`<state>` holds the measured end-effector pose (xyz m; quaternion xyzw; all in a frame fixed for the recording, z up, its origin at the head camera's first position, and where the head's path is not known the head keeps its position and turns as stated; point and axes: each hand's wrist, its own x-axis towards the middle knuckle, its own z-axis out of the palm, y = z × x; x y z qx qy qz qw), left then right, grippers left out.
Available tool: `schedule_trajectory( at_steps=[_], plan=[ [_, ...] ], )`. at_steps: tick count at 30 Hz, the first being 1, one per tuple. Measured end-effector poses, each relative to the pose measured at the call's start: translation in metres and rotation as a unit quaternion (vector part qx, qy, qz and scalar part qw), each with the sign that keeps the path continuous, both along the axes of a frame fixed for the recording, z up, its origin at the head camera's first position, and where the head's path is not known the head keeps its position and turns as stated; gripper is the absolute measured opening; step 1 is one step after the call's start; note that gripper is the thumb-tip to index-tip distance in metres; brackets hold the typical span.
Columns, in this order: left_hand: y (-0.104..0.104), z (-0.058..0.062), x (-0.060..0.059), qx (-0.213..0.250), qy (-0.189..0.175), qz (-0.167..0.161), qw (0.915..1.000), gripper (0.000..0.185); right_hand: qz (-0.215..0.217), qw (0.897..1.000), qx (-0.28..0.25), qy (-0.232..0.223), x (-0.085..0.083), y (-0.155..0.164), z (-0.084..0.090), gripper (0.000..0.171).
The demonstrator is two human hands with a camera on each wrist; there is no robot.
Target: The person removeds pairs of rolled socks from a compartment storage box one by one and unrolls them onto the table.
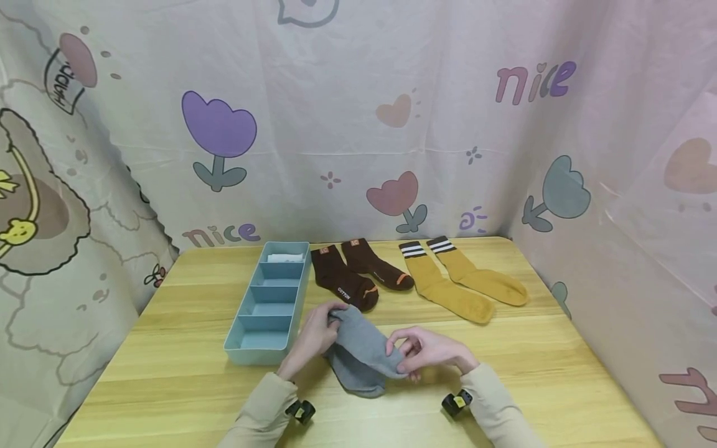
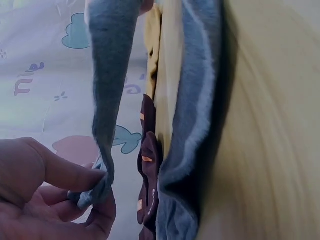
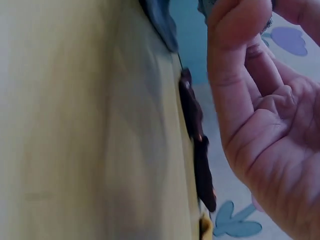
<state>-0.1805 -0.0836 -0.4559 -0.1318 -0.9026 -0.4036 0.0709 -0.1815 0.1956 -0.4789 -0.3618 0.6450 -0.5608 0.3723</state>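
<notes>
A grey sock (image 1: 364, 345) is held just above the wooden table (image 1: 185, 348), over a second grey sock (image 1: 358, 381) that lies flat. My left hand (image 1: 335, 313) grips the upper sock's end nearest the tray. In the left wrist view its thumb and fingers (image 2: 97, 187) pinch that end, and the grey sock (image 2: 112, 75) stretches away taut. My right hand (image 1: 401, 352) pinches the other end, and in the right wrist view its curled fingers (image 3: 235, 60) sit by a bit of grey sock (image 3: 161, 22).
A blue divided tray (image 1: 242, 339) stands left of the hands, with a white item (image 1: 285, 257) in its far compartment. A brown sock pair (image 1: 347, 279) and a mustard striped pair (image 1: 459, 281) lie behind. Printed curtains (image 1: 358, 124) close in the back and sides.
</notes>
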Motion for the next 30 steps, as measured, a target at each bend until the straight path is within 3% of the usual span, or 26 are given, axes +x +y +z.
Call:
schedule_trajectory(
  at_steps=[10, 16, 30],
  plan=[
    [0.016, 0.001, -0.013, 0.011, -0.058, -0.073, 0.9956, 0.037, -0.066, 0.991, 0.109, 0.051, -0.003, 0.028, 0.011, 0.035],
    [0.024, -0.006, -0.021, 0.003, -0.055, -0.113, 0.9921, 0.038, -0.078, 0.986, 0.141, 0.042, -0.002, 0.034, 0.009, 0.035],
    [0.03, -0.024, -0.031, -0.038, -0.062, -0.154, 0.9854, 0.036, -0.113, 0.97, 0.194, 0.088, 0.001, 0.041, 0.008, 0.037]
  ],
)
